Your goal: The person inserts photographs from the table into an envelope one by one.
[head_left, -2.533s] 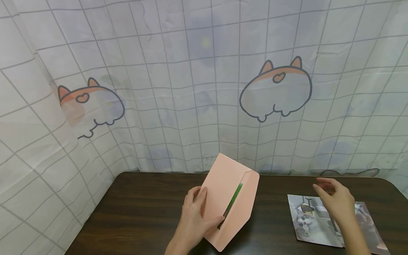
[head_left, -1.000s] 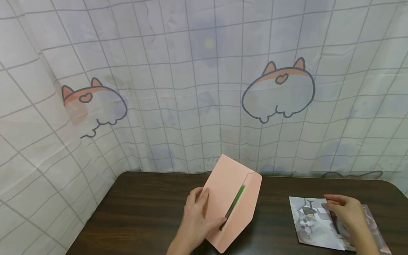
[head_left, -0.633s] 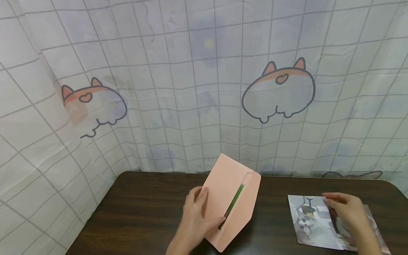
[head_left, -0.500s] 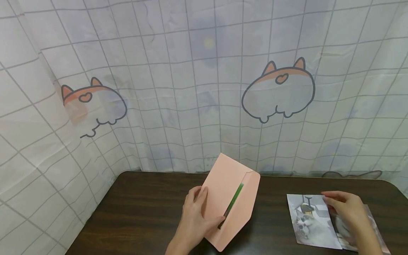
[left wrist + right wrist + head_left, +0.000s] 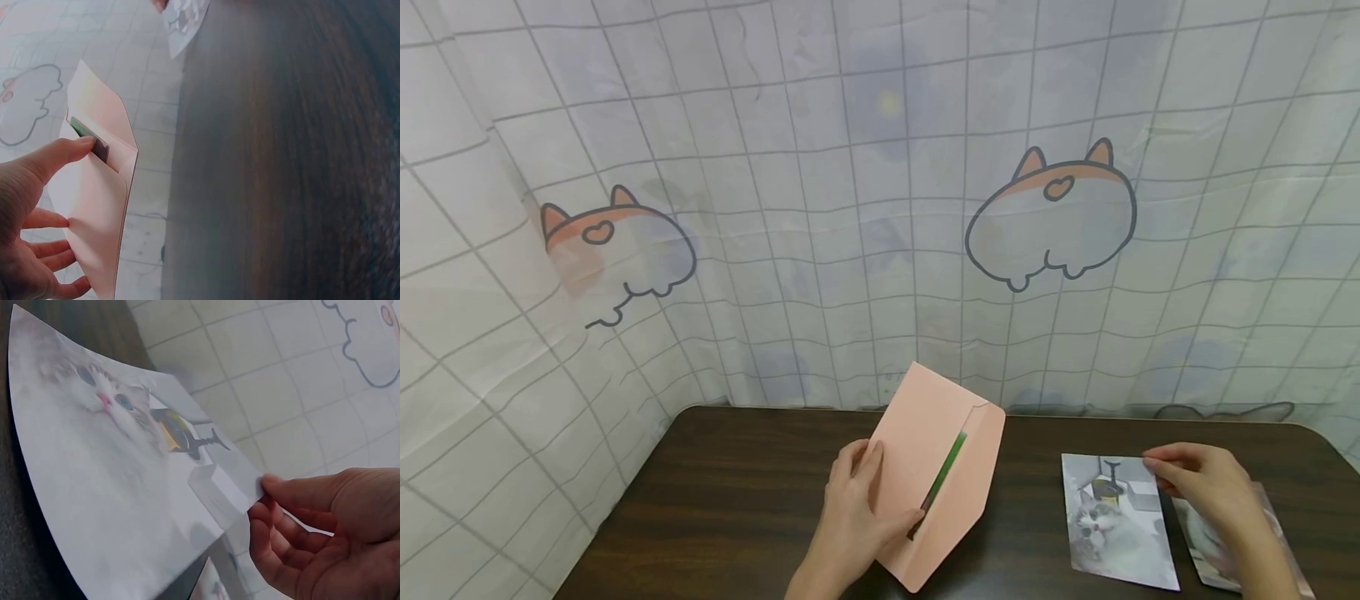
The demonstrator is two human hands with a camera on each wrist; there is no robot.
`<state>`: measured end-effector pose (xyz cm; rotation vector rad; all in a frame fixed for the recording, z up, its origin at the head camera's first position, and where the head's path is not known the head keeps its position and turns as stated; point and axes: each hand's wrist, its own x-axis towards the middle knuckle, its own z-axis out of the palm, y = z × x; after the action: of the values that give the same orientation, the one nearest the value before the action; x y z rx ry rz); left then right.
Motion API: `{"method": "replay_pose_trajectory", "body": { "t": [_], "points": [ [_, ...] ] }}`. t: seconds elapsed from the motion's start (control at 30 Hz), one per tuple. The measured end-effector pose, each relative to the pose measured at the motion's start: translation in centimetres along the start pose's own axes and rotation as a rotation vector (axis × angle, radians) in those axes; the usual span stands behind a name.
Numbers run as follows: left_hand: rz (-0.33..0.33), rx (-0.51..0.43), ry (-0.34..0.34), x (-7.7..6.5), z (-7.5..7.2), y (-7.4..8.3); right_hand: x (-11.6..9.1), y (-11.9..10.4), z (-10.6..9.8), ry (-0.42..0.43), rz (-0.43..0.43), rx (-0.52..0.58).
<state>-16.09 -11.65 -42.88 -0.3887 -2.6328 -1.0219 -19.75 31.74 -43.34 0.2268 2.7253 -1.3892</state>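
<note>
My left hand (image 5: 852,521) holds a pink envelope (image 5: 917,433) tilted above the table, its flap turned open to the right. A green-edged card (image 5: 99,150) sits inside the envelope's mouth, and the left thumb presses on it in the left wrist view. With thumb and fingertips, my right hand (image 5: 1210,492) pinches the top right corner of a cat photo card (image 5: 1123,533). That card shows a fluffy white cat (image 5: 106,462) and bends slightly in the right wrist view. Another picture card (image 5: 1206,542) lies on the table, partly hidden under the right hand and forearm.
The dark wooden table (image 5: 715,508) spans the front. Behind it and on the left hangs a white grid-patterned curtain (image 5: 820,250) with corgi drawings. The table's back edge runs along the curtain's foot.
The right hand came down onto the cat card, pinched its corner and drew it left, uncovering more of the card beneath. The left hand and envelope stay nearly still.
</note>
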Motion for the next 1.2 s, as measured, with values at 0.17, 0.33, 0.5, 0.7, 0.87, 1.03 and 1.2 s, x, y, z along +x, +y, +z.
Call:
{"method": "replay_pose_trajectory", "body": {
  "t": [0.17,0.33,0.5,0.7,0.87,1.03,1.2],
  "points": [
    [0.000,0.000,0.001,0.0,0.0,-0.2,-0.1,-0.6,0.3,0.016,-0.060,-0.034],
    [-0.012,-0.002,-0.006,-0.1,0.0,-0.4,-0.3,-1.1,0.6,0.003,-0.079,-0.020],
    [-0.019,-0.007,-0.009,-0.1,0.0,-0.4,-0.5,-1.8,0.8,0.003,-0.080,0.008],
    [-0.003,0.004,0.003,0.0,0.0,-0.4,-0.6,-2.1,1.0,0.002,-0.090,0.071],
    [-0.005,0.000,0.012,0.0,-0.1,-0.4,-0.8,-2.5,1.2,0.001,-0.105,0.095],
    [0.000,0.001,0.023,0.0,-0.2,-0.6,-1.0,-2.9,1.5,0.021,-0.117,0.104],
    [-0.005,0.002,0.026,0.1,-0.1,-0.8,-1.1,-3.1,1.5,0.034,-0.122,0.115]
  ]
}}
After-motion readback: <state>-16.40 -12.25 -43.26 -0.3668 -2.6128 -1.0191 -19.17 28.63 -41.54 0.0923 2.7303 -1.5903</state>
